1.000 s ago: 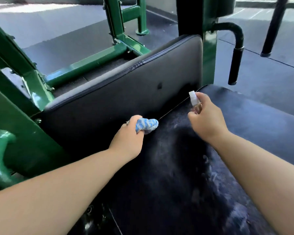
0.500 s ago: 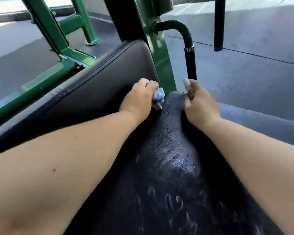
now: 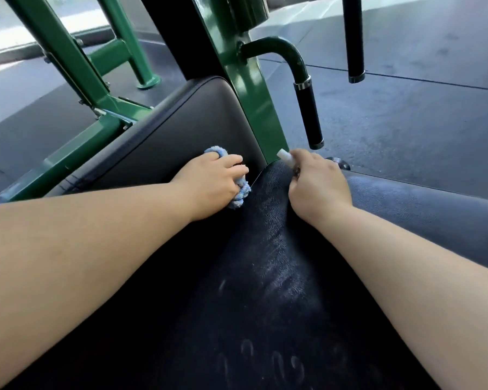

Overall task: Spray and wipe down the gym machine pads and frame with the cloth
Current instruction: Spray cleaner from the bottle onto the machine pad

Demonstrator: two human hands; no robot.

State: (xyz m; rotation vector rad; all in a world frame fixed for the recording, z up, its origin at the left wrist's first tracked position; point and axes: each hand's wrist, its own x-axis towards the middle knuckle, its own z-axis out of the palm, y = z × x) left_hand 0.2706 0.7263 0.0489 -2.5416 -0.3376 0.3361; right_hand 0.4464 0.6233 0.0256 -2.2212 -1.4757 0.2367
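A blue cloth (image 3: 242, 194) is gripped in the left hand (image 3: 213, 182), the fingers (image 3: 228, 161) curled tight round the bunched fabric, at the junction where the grey back pad (image 3: 181, 128) meets the dark seat pad (image 3: 265, 277). A small spray bottle (image 3: 283, 156), of which only the white top is seen, is clasped in the right hand (image 3: 319, 184), which is closed around it at the far end of the seat pad, just beside the green frame upright (image 3: 251, 94). Pale streaks are seen across the seat pad. A curved handle (image 3: 307, 114) with a black grip is mounted on the upright, and a second black bar (image 3: 353, 38) hangs further right above the dark floor (image 3: 420, 114).
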